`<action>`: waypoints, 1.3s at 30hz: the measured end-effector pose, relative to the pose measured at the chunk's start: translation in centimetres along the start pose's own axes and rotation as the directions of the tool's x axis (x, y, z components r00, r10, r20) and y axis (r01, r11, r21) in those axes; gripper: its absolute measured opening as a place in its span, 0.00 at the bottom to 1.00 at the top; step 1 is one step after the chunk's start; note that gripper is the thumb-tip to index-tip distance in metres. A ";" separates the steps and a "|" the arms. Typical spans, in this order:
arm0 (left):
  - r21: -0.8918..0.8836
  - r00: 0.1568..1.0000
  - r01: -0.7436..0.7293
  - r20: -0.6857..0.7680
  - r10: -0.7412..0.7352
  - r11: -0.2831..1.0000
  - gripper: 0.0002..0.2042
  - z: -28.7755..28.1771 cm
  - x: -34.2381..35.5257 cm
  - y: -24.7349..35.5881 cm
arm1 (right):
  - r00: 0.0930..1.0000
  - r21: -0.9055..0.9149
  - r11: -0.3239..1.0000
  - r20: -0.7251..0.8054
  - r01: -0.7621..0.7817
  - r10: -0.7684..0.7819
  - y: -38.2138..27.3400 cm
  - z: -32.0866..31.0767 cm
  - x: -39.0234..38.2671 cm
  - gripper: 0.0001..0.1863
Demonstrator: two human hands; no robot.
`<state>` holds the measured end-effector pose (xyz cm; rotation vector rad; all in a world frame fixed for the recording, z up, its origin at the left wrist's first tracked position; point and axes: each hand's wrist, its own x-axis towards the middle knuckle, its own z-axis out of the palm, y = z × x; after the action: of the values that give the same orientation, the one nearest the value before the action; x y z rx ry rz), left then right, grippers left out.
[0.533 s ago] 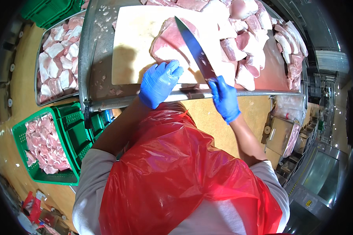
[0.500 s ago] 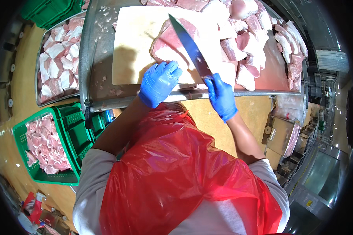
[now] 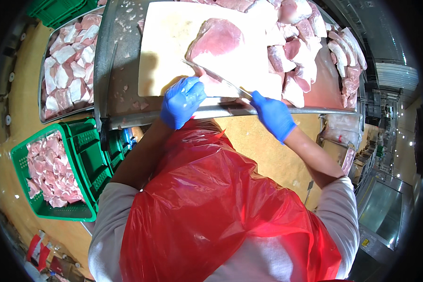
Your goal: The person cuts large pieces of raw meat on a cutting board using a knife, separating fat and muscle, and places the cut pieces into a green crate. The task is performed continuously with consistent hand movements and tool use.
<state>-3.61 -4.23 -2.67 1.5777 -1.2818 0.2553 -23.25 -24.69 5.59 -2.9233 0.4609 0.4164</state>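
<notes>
A large slab of raw pink meat (image 3: 221, 44) lies on a white cutting board (image 3: 167, 51). My right hand (image 3: 272, 115), in a blue glove, grips a long knife (image 3: 216, 77) whose blade lies low across the slab's near edge, pointing left. My left hand (image 3: 182, 101), also in a blue glove, rests curled at the board's near edge, touching the near end of the meat beside the blade. I wear a red plastic apron over white sleeves.
A pile of cut meat pieces (image 3: 310, 51) fills the right side of the steel table (image 3: 115, 80). A metal tray of meat chunks (image 3: 66, 70) sits to the left. A green crate of meat (image 3: 51, 169) stands on the floor below left.
The knife has swung from pointing up and away over the slab to lying flat and pointing left along its near edge. My right hand moved slightly up. My left hand stayed in place.
</notes>
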 end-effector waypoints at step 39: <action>-0.015 0.954 0.164 0.258 -0.154 0.986 0.16 -8.4 10.6 -9.0 | 0.833 0.848 -0.130 -0.458 0.514 0.310 -4.1 -0.9 4.4 0.09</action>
<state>11.55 -4.80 3.28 1.7136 -1.3372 -0.0768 -17.69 -22.27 5.59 -1.2672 0.2932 -0.6734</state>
